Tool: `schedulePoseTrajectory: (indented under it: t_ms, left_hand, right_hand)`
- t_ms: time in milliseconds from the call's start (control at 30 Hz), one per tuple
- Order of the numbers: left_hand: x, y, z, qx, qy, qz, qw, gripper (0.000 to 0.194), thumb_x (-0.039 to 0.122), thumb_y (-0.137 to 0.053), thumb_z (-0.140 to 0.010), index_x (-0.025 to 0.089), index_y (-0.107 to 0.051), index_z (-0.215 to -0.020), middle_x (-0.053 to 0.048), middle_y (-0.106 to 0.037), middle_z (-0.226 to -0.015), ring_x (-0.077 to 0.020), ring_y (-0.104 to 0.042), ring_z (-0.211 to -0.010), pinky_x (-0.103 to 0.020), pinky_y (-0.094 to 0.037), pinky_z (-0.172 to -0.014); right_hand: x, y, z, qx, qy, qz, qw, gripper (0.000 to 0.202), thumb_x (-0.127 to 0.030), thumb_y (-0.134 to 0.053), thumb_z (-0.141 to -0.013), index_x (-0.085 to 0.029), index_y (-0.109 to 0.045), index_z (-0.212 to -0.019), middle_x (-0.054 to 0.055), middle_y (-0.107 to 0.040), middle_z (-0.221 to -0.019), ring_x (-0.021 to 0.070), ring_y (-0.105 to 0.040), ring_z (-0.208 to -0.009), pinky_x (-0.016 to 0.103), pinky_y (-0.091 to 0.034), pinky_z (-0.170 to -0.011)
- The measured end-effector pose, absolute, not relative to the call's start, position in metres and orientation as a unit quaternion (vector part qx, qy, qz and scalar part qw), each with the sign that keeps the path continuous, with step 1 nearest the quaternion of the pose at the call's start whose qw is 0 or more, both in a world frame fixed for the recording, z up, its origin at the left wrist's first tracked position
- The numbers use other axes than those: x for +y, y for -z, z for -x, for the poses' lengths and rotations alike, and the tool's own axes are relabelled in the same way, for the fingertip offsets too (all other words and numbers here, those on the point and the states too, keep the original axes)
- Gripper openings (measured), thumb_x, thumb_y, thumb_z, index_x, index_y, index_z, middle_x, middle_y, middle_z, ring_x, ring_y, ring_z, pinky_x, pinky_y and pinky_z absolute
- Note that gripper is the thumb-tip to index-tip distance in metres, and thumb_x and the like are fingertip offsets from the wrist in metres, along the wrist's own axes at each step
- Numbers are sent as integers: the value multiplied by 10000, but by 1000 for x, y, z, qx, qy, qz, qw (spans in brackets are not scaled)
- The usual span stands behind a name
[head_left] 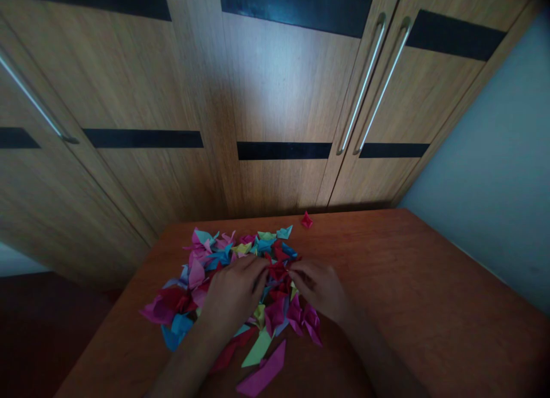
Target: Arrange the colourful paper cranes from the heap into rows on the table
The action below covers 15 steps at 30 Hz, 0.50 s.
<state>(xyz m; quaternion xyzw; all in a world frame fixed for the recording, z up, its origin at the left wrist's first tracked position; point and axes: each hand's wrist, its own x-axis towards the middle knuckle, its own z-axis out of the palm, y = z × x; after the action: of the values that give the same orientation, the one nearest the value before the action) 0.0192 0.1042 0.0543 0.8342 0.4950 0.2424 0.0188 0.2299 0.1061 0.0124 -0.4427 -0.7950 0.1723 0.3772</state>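
Over a heap of folded paper pieces point(197, 272), my two hands meet at a red origami piece point(278, 270). My left hand point(238, 286) comes in from the left, its fingers pinched on that piece's left side. From the right, my right hand point(321, 288) pinches the opposite side between thumb and fingertips. The heap mixes pink, red, blue, green, yellow and magenta shapes, part of it covered by my left hand and forearm. Magenta pieces point(294, 315) lie just below my fingers. Closer to me are a pale green folded strip point(258, 349) and a magenta strip point(264, 372).
All of this lies on a reddish-brown wooden table point(408, 283). One small red folded piece point(306, 220) sits apart near the far edge. Behind stands a wooden wardrobe point(283, 89) with long metal handles point(365, 83). A pale wall point(494, 174) borders the right side.
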Motion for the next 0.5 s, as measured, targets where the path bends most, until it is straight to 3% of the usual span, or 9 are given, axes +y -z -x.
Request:
schedulePoseTrajectory:
  t_ms: [200,267,400,500]
  left_hand:
    - [93,-48,-18,472,-340,-813,34,261,205,-487,-873,227,-585,-1115,-52,-688,-1042,-191,-671,-904,-313,-543,-793]
    - [85,-43,-19,448,-323,-832,60,247,182,-481,-870,234,-599,-1081,-45,-695,-998,-179,-678,-860,-294,-550,-763]
    - [69,-32,-23,428,-276,-855,100,268,135,-458,-864,252,-612,-1049,-32,-701,-941,-170,-680,-808,-276,-556,-719]
    - [62,-29,-25,426,-264,-858,111,275,129,-463,-858,262,-611,-1047,-24,-701,-925,-167,-679,-796,-272,-559,-724]
  right_hand:
    - [143,-18,-279,-647,-49,605,461,325,-428,-447,-904,-191,-670,-895,48,-695,-769,150,-619,-646,236,-462,-628]
    - [169,-20,-298,-612,-3,674,413,343,-417,-421,-917,-176,-664,-938,60,-703,-810,159,-638,-692,233,-451,-652]
    - [217,-10,-314,-580,28,781,230,317,-359,-400,-936,-199,-658,-1028,77,-707,-945,190,-657,-845,253,-434,-734]
    - [237,6,-309,-570,15,801,183,304,-363,-438,-918,-194,-680,-989,104,-708,-927,219,-661,-861,282,-441,-745]
